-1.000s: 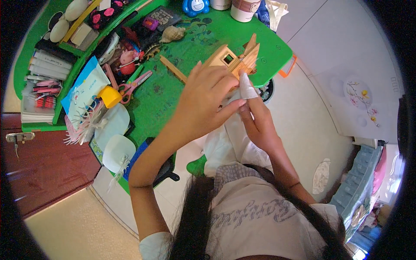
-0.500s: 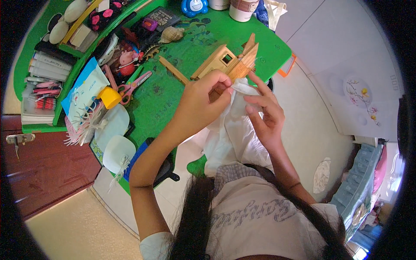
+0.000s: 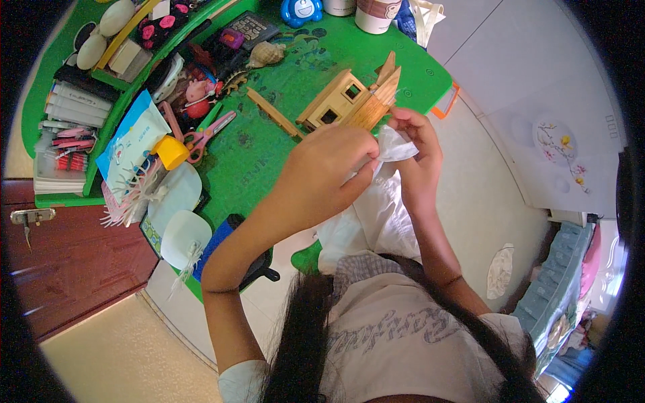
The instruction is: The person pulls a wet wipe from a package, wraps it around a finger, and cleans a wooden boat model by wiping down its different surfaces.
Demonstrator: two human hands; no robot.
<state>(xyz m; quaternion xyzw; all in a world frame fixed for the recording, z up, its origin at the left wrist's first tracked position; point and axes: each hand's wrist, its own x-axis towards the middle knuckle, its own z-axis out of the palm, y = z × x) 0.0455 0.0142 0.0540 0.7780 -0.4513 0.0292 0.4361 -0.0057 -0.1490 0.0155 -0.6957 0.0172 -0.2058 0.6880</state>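
Note:
Between my hands is a white wipe [image 3: 395,146], thin and crumpled, above my lap. My left hand [image 3: 334,164] is closed, pinching the wipe's left side between thumb and fingers. The right hand [image 3: 420,148] has its fingers curled in, gripping the other side. Just beyond them a wooden model boat [image 3: 346,101] stands on the green desk [image 3: 259,161]; it has small square window openings and a pointed end towards the right. My left hand hides part of its lower side. A long wooden strip [image 3: 272,111] extends to the left of the boat.
Left on the desk lie pink scissors [image 3: 213,134], a blue-and-white packet [image 3: 134,138], a yellow cap-like piece [image 3: 170,152] and a white tasselled item [image 3: 185,236]. A shell [image 3: 267,54] and a paper cup [image 3: 373,15] are farther back. A shelf of small items borders the left.
My right fingers have curled in from a spread pose and grip the wipe. The left hand has shifted slightly right and down, uncovering more of the boat. The wipe is more bunched up.

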